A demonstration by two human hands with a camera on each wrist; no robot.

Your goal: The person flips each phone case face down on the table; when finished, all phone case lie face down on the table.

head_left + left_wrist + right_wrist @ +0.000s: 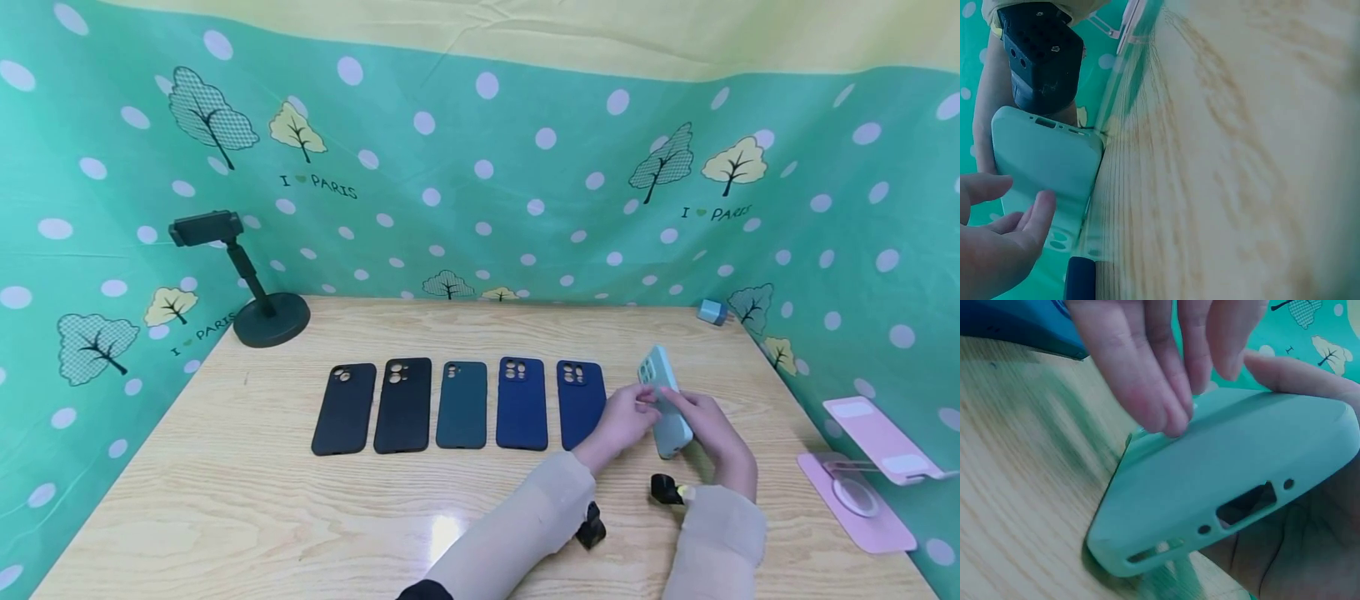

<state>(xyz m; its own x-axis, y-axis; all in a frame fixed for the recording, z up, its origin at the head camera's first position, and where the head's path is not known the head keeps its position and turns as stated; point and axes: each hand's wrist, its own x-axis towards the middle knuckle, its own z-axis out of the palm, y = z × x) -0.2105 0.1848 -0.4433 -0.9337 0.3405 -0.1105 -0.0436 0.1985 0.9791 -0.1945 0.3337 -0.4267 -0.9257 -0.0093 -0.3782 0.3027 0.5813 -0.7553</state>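
Note:
A mint-green phone case (670, 417) stands tilted on its edge at the right of the table. My right hand (714, 429) grips it from the right; the right wrist view shows the palm behind the case (1229, 456) and the thumb at its upper edge. My left hand (624, 417) is on the other side, fingers extended and loosely bent, with the fingertips at the back of the case (1041, 150). In the right wrist view these fingers overlap its side, so contact is hard to tell. Cutouts show along the case's end.
Left of the hands lie a dark blue case (579, 404), a blue case (522, 408), a teal case (462, 408) and black cases (403, 408). A black phone stand (272, 321) is back left, a pink stand (862, 508) right, a small blue block (712, 312) back right.

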